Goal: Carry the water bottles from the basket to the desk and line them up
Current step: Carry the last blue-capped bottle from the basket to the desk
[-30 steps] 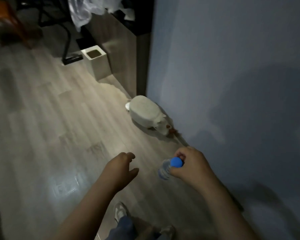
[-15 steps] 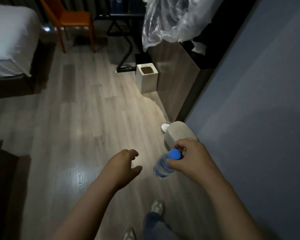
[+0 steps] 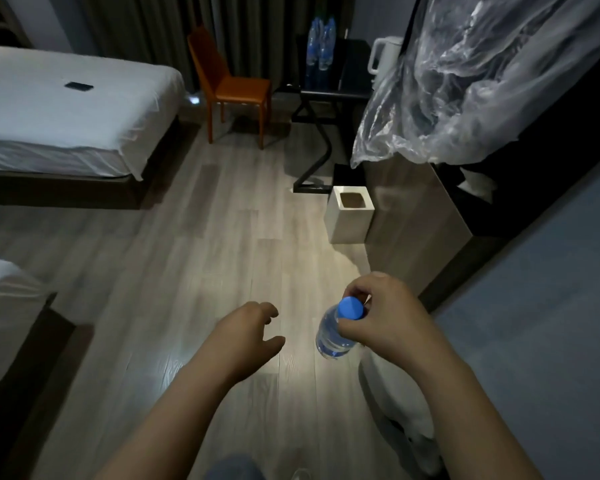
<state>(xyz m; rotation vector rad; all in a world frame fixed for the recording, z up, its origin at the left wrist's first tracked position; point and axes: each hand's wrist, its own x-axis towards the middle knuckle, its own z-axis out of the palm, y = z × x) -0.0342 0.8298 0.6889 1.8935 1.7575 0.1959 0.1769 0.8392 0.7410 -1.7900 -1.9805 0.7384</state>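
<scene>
My right hand [image 3: 385,320] grips a clear water bottle [image 3: 331,336] by its neck, just under the blue cap, and the bottle hangs down over the wooden floor. My left hand [image 3: 248,337] is held out beside it, fingers apart and holding nothing. At the far end of the room stands a dark desk [image 3: 329,93], with two or three blue-capped water bottles [image 3: 321,43] standing close together on it. A pale basket [image 3: 400,407] sits on the floor under my right forearm, mostly hidden by the arm.
An orange chair [image 3: 234,86] stands left of the desk. A white bin [image 3: 350,218] sits on the floor by a wooden cabinet [image 3: 416,216] draped with clear plastic [image 3: 471,81]. A white kettle [image 3: 383,55] is on the desk. A bed [image 3: 66,109] lies at left, a blue wall [image 3: 534,306] at right.
The view has lifted from the floor and basket toward the desk, which has come into sight. The basket has slid back under my right arm. My right hand kept hold of the bottle.
</scene>
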